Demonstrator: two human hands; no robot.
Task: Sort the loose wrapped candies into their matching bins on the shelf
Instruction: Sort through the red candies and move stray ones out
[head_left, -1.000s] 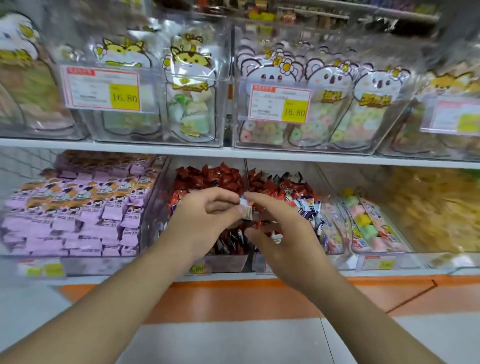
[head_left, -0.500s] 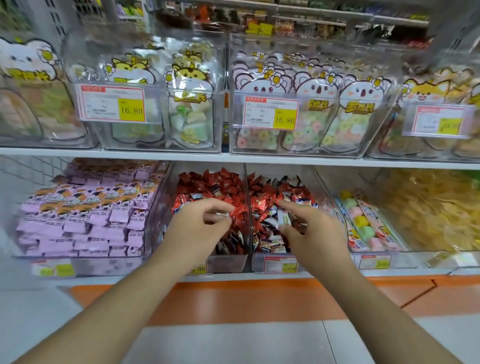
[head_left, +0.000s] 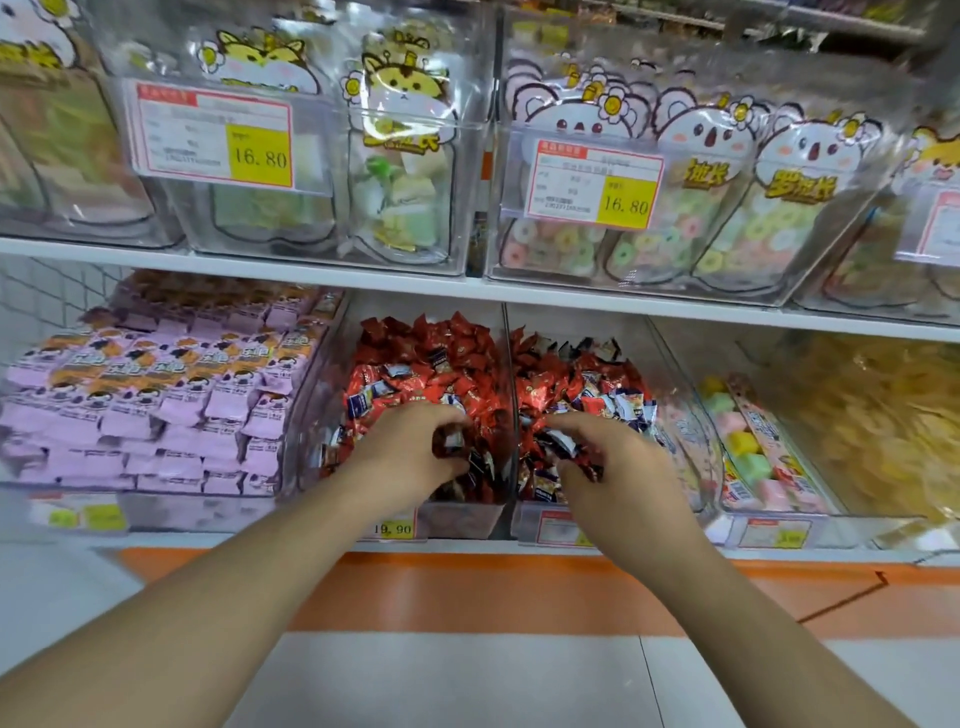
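Two clear bins of wrapped candies sit side by side on the lower shelf. The left bin (head_left: 457, 514) holds mostly red candies (head_left: 415, 353) with a few blue-and-white ones mixed in. The right bin (head_left: 680, 395) holds red and blue-and-white candies (head_left: 618, 400). My left hand (head_left: 405, 457) is down in the left bin, its fingers curled around a dark red and white candy (head_left: 451, 441). My right hand (head_left: 623, 467) is in the right bin, thumb and fingers pinching a blue-and-white wrapper (head_left: 562, 446) on the pile.
Stacked purple packets (head_left: 156, 405) fill the bin at left. Pastel marshmallow sticks (head_left: 748, 447) and yellow wrapped sweets (head_left: 872, 415) lie to the right. The upper shelf (head_left: 467, 288) carries clear boxes of animal-shaped bags. Price tags line the shelf front, above an orange floor strip.
My hands were together in front of the bins with a small candy between them. They have parted, each dropping into its own bin, and the camera has moved closer.
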